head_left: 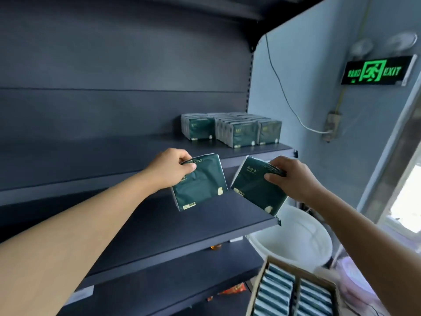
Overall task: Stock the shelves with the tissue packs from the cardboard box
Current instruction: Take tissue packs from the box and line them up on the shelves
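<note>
Cardboard box (259, 290): brown, open-topped, at the lower right below the middle shelf; two lengthwise rows of tissue packs stand on edge inside, pale sides up, split by a card divider.
White bucket (296, 238): round, smooth plastic, just beyond the box and below the right end of the middle shelf; its contents cannot be made out.
Upper shelf (114, 151): dark matte metal; a stocked cluster of packs (231, 130) stands upright in tight rows at its right end.
Middle shelf (159, 224): same dark metal, flat, with a paler front lip.
Left hand (169, 167): pinches the top edge of the left pack (200, 185), thumb in front, fingers behind; the pack hangs above the middle shelf.
Right hand (293, 177): fingers curled over the top corner of the right pack (257, 188), which is tilted, near the right end of the middle shelf.
Pack look: soft rectangular wrappers, glossy dark green, gold lettering, a small pale emblem near the bottom, white side edges.
Exit sign (376, 70): glowing green, on the blue-grey wall to the right of the upper shelf.
</note>
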